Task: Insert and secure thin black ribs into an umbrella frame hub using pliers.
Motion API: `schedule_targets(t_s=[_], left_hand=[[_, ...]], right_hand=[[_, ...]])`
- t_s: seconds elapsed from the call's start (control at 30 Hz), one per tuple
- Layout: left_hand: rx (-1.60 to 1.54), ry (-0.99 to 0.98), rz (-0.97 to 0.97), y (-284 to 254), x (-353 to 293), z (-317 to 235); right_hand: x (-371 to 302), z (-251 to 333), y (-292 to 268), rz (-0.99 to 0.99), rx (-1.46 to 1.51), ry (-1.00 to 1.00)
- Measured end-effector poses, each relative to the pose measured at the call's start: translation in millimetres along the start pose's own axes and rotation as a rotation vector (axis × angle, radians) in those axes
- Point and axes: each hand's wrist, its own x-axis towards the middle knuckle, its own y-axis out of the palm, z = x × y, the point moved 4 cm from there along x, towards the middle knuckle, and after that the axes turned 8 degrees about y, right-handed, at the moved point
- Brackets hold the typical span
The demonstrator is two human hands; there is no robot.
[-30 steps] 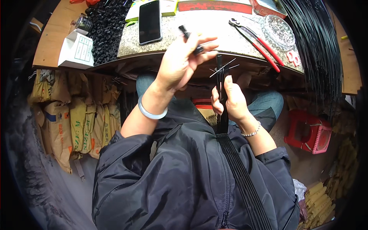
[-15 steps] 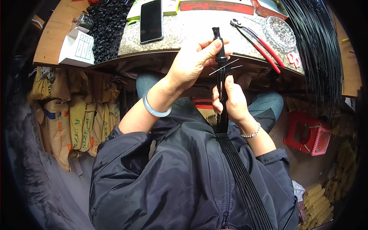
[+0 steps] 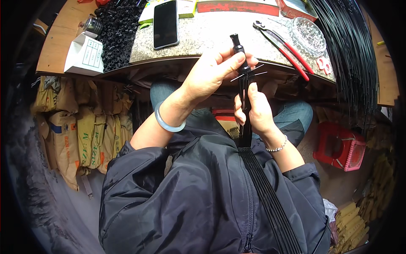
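Between the finger and thumb of my left hand (image 3: 215, 70) is a black tubular fitting (image 3: 238, 47), its narrow end tilted up and left. Directly below it, my right hand (image 3: 259, 111) grips a bundle of black ribs (image 3: 270, 192), which look like umbrella ribs. The bundle runs from the fitting down over my dark jacket (image 3: 190, 190) toward the lower edge. Several thin wire ends (image 3: 259, 73) stick out sideways where the ribs meet the fitting. How the ribs join the fitting is too small to make out.
On the table lie a phone (image 3: 165, 25), red-handled pliers (image 3: 287, 53), a glass dish (image 3: 308, 37), a white box (image 3: 86, 54) and small black parts (image 3: 117, 29). Long black rods (image 3: 351, 51) hang over the right edge. Sacks (image 3: 67, 139) stand left, a red stool (image 3: 338, 146) right.
My left hand has lowered slightly with the black fitting, now nearer the wire ends. The fitting's upper end has tipped a little to the left. My right hand is almost still.
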Motion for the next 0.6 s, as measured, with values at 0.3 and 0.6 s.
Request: schedule_targets(t_s=[0.3, 0.6], left_hand=[[-0.05, -0.107, 0.102, -3.3, -3.5, 5.6], [0.075, -0.155, 0.037, -0.4, -5.3, 1.4]], right_hand=[[-2.5, 0.9, 0.7, 0.049, 0.0, -0.011], [-2.1, 2.1, -0.7, 0.063, 0.012, -0.014]])
